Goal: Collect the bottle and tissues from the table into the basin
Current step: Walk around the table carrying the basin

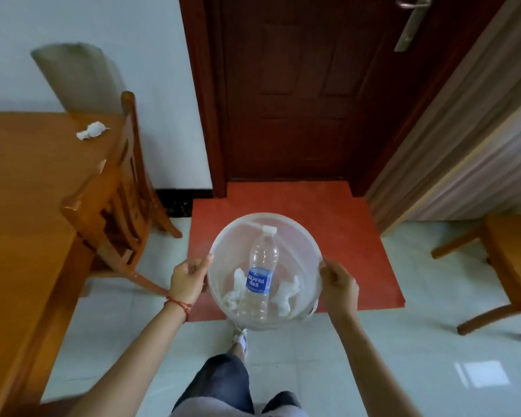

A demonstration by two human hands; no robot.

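Note:
I hold a translucent white basin [289, 233] in front of me above the floor. My left hand [188, 279] grips its left rim and my right hand [339, 285] grips its right rim. Inside lies a clear plastic bottle [260, 275] with a blue label and white cap, cap pointing away from me. Crumpled white tissues lie on both sides of it, one at the left [235, 291] and one at the right [288, 294]. Another crumpled tissue [91, 130] rests on the wooden table [21, 188] at the far left.
A wooden chair [118, 191] stands tucked against the table's right side. A dark red door [298, 85] with a red mat [328, 212] is ahead. Another wooden chair [506, 266] stands at the right. Pale floor tiles lie underfoot, with my legs below.

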